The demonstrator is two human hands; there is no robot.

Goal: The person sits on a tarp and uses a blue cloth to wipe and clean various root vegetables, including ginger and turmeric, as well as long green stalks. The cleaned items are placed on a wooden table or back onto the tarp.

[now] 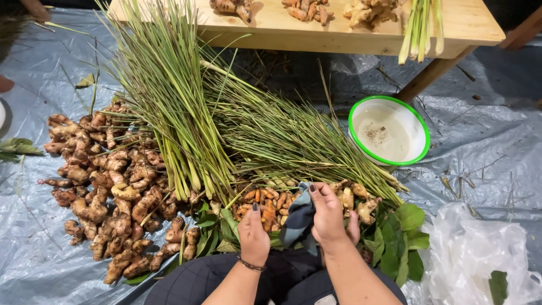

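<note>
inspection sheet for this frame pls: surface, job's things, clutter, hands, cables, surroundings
surface: grey plastic sheet on the ground, creased, with bits of plant litter.
job's things: dark cloth over a small pile of orange turmeric roots.
clutter: big heap of ginger-like rhizomes; two lemongrass bundles; green leaves; white bowl with green rim; clear plastic bag.
hands: left hand fisted beside the cloth; right hand gripping the cloth.
cables: nothing seen.
surroundings: low wooden table carrying more roots and stalks.
</note>
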